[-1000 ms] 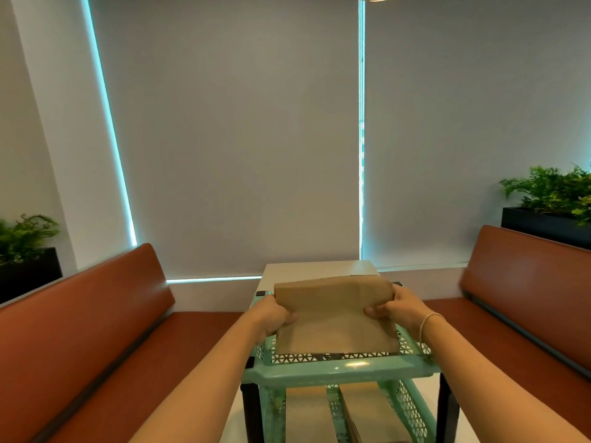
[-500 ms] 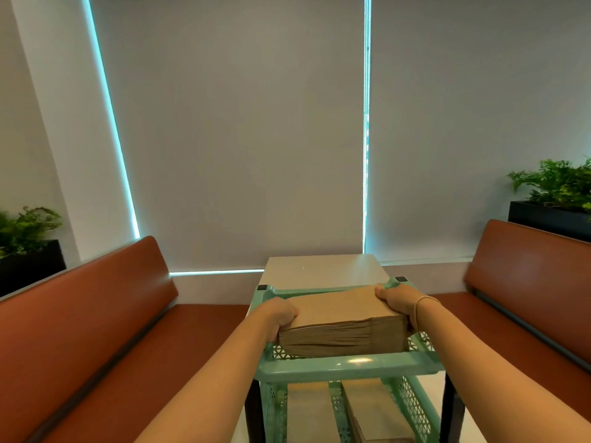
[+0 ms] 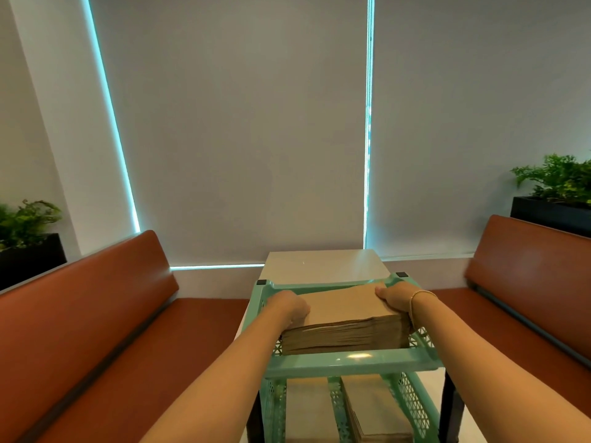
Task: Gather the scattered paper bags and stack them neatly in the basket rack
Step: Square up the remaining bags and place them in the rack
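Observation:
A thick stack of brown paper bags (image 3: 343, 318) lies flat in the top tier of the mint-green basket rack (image 3: 351, 361). My left hand (image 3: 289, 306) grips the stack's left edge and my right hand (image 3: 395, 297), with a thin bracelet at the wrist, grips its right edge. Both sets of fingers curl over the sides of the stack. In the tier below lie two more piles of paper bags (image 3: 374, 407), side by side.
The rack stands at the near end of a pale table (image 3: 326, 263). Brown padded benches (image 3: 96, 314) run along both sides. Black planters with green plants (image 3: 556, 183) stand behind each bench. Grey blinds cover the window ahead.
The stack was held upright above the rack a second ago. It has since been tipped flat and lowered into the top tier, with both hands still on its sides.

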A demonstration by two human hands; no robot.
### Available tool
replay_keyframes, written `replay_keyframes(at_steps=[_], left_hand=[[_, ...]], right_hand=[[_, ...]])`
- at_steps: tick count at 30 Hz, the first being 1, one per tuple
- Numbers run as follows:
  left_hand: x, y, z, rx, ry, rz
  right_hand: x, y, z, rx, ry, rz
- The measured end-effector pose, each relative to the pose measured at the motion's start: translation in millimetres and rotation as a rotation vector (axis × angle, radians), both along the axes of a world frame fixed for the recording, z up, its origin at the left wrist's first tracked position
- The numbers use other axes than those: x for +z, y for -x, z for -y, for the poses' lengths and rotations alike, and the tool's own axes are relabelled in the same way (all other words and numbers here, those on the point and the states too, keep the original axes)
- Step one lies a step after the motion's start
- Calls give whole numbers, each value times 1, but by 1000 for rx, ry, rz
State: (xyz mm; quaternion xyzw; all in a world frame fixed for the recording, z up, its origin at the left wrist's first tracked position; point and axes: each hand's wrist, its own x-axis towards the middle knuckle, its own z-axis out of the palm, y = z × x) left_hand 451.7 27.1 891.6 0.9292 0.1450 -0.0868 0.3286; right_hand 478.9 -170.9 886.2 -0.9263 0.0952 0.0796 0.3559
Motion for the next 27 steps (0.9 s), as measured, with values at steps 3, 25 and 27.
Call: replay_keyframes(at_steps=[3, 25, 27], left_hand=[[-4, 0, 3, -67, -96, 27], [-31, -22, 0, -2, -251, 53], [-32, -19, 3, -5, -269, 56]], right_hand=[[-4, -1, 2, -13, 0, -4], [-8, 5, -5, -11, 190, -15], [-7, 7, -6, 5, 210, -18]])
